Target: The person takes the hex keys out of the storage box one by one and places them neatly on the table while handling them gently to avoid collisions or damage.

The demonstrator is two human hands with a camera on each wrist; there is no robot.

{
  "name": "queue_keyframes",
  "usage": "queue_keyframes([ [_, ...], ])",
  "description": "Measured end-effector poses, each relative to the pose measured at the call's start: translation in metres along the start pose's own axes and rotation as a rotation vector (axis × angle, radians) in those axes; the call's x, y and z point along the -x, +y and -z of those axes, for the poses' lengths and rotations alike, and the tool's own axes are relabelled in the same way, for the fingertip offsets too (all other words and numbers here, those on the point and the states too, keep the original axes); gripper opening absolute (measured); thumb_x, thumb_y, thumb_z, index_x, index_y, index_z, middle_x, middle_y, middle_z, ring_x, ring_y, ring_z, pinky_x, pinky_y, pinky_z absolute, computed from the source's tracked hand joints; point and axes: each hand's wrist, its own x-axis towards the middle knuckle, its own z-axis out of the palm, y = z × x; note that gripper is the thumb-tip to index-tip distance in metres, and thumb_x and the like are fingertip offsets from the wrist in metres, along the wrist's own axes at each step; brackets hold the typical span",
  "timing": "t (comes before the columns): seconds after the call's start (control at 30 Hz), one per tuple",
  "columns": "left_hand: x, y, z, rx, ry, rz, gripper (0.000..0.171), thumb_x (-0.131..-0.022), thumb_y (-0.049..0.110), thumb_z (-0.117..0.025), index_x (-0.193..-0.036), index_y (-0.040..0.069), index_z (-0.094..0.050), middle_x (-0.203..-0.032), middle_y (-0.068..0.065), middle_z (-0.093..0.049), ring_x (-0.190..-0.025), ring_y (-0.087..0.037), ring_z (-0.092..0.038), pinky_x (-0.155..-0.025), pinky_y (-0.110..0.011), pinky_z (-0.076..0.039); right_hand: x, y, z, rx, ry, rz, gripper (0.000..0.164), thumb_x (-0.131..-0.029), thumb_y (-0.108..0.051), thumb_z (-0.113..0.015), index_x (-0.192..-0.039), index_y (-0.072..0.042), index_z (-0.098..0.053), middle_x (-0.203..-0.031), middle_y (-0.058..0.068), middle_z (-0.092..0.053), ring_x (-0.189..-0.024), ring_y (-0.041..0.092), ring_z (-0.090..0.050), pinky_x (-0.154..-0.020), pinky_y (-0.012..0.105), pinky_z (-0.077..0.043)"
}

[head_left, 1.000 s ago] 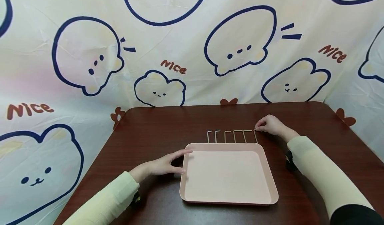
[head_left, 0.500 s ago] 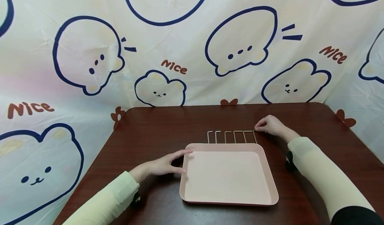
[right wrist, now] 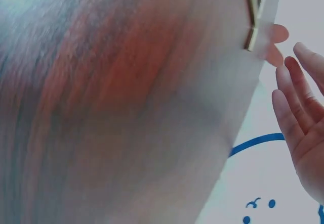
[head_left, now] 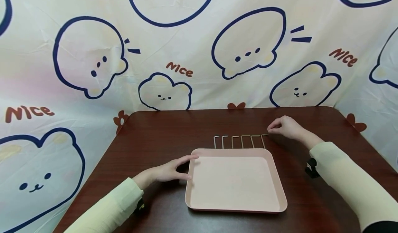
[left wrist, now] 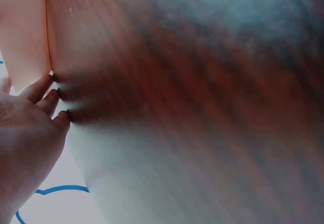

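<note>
A pale pink rectangular tray (head_left: pixel 234 184) lies on the dark brown table. My left hand (head_left: pixel 164 171) touches its left rim with thumb and fingers spread; in the left wrist view, fingertips (left wrist: pixel 45 85) rest by the tray's edge. Behind the tray, several L-shaped hex keys stand side by side in a row, from the leftmost hex key (head_left: pixel 215 142) to the rightmost hex key (head_left: pixel 263 142); the tray's far rim hides their lower ends. Just right of that last key is my right hand (head_left: pixel 286 127), holding nothing. Its relaxed fingers (right wrist: pixel 288 115) show in the right wrist view, apart from the keys.
The wooden table (head_left: pixel 161 133) reaches back to a light cloth backdrop (head_left: pixel 199 53) printed with bear outlines. Another cloth side (head_left: pixel 373 122) rises at the right.
My right hand has let go of the rightmost hex key and drawn slightly up and to the right. That key's top has shifted a little left. The left hand stays at the tray.
</note>
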Motion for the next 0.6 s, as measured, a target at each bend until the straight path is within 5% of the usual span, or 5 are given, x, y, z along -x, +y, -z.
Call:
queue_keyframes([
  [0.6, -0.002, 0.009, 0.009, 0.044, -0.016, -0.005, 0.068, -0.093, 0.022, -0.067, -0.152, 0.019, -0.033, -0.156, -0.003, -0.028, -0.142, -0.022, -0.023, -0.112, -0.052, -0.019, 0.041, -0.026, 0.017, 0.078, 0.043, 0.159, 0.009, -0.086, -0.006, -0.074, -0.090, -0.013, -0.077, -0.085, -0.007, -0.068, -0.080, 0.016, -0.062, -0.069, 0.030, -0.052],
])
